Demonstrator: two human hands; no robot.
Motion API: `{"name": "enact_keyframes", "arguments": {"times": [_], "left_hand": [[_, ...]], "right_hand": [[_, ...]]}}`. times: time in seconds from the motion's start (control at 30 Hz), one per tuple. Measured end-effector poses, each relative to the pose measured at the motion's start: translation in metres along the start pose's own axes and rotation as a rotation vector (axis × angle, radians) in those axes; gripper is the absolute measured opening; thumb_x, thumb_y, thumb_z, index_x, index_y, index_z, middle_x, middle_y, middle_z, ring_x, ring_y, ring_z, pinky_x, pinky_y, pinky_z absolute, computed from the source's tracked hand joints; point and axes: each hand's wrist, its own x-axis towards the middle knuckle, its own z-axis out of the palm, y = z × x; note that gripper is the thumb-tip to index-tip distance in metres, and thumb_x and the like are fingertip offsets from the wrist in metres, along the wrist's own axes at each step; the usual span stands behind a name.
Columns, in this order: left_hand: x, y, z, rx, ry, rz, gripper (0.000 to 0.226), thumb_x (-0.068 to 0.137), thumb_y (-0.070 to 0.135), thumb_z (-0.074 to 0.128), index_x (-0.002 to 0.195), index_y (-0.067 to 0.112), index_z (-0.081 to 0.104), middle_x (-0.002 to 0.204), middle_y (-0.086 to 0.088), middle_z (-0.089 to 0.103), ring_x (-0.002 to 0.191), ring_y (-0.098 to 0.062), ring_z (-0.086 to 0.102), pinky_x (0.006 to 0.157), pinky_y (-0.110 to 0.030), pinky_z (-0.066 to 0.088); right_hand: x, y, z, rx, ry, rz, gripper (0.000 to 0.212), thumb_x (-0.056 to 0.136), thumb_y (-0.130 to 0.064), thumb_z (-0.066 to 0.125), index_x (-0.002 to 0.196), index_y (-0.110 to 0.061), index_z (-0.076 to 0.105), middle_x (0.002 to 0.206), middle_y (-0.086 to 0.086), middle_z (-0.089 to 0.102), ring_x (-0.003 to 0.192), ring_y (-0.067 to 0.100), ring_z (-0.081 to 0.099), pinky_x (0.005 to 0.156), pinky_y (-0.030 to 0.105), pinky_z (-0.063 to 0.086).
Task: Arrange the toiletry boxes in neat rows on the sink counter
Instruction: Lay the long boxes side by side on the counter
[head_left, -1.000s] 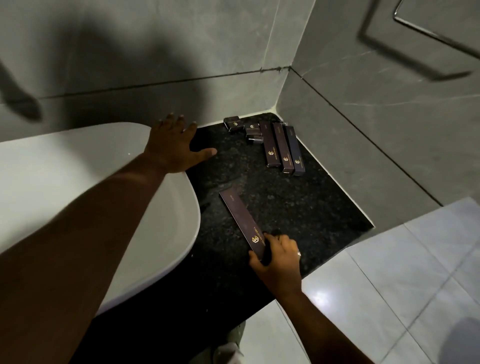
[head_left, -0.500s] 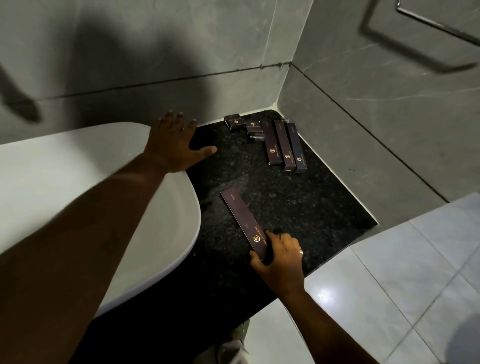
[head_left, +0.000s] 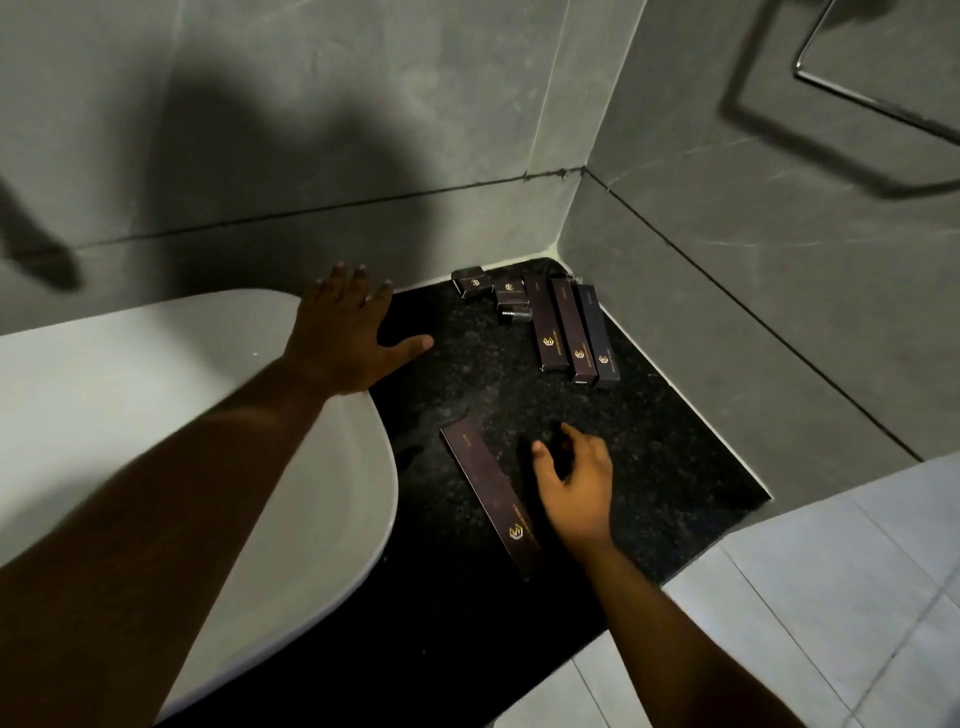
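Brown long box (head_left: 491, 501) lies between open, empty hands, beside right hand (head_left: 576, 475)

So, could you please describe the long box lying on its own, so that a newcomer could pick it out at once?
Start at the white basin and look just right of it on the black counter. The lone long box lies flat there, slanting, beside the open right hand. Unlike the three long boxes lined up in the far corner, it sits alone near the front edge.
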Motion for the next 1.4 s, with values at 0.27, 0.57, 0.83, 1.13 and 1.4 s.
{"name": "enact_keyframes", "arguments": {"times": [0.27, 0.57, 0.83, 1.13, 1.4], "left_hand": [[0.002, 0.002, 0.001, 0.019, -0.005, -0.022, 0.105, 0.067, 0.086, 0.009, 0.148, 0.019, 0.02, 0.158, -0.015, 0.013, 0.145, -0.033, 0.003, 0.116, -0.049, 0.006], [0.002, 0.002, 0.003, 0.014, 0.008, -0.026, 0.102, 0.069, 0.084, 0.011, 0.147, 0.02, 0.023, 0.157, -0.015, 0.017, 0.145, -0.034, 0.005, 0.116, -0.051, 0.007], [0.001, 0.0, 0.001, -0.009, -0.007, -0.025, 0.102, 0.069, 0.083, 0.009, 0.148, 0.02, 0.019, 0.159, -0.014, 0.012, 0.145, -0.033, 0.001, 0.116, -0.05, 0.004], [0.0, 0.0, 0.003, -0.026, 0.0, -0.017, 0.099, 0.072, 0.082, 0.012, 0.147, 0.019, 0.02, 0.158, -0.015, 0.015, 0.145, -0.034, 0.005, 0.116, -0.05, 0.007], [0.0, -0.001, 0.003, -0.045, 0.008, -0.002, 0.095, 0.074, 0.078, 0.017, 0.146, 0.016, 0.024, 0.157, -0.016, 0.018, 0.144, -0.034, 0.009, 0.116, -0.05, 0.01]], "right_hand": [[0.098, -0.022, 0.025, -0.42, -0.079, -0.173, 0.057, 0.086, -0.044, 0.053, 0.134, -0.014, 0.042, 0.133, 0.012, 0.044, 0.118, 0.032, 0.048, 0.096, 0.049, 0.046], [0.142, -0.029, 0.034, -0.509, -0.057, 0.165, 0.053, 0.086, -0.046, 0.053, 0.117, -0.004, 0.054, 0.128, 0.019, 0.044, 0.113, 0.041, 0.049, 0.09, 0.049, 0.046], [0.06, 0.018, -0.006, -0.461, 0.13, 0.123, 0.052, 0.081, -0.047, 0.056, 0.113, -0.007, 0.062, 0.113, 0.02, 0.055, 0.102, 0.039, 0.05, 0.088, 0.045, 0.043], [-0.022, 0.032, -0.029, -0.374, 0.08, 0.129, 0.052, 0.075, -0.035, 0.069, 0.12, -0.009, 0.061, 0.108, 0.014, 0.053, 0.101, 0.031, 0.046, 0.088, 0.039, 0.04], [-0.037, 0.037, -0.031, -0.378, 0.0, 0.079, 0.052, 0.073, -0.036, 0.069, 0.12, -0.015, 0.061, 0.104, 0.006, 0.052, 0.099, 0.025, 0.044, 0.086, 0.039, 0.041]]}}
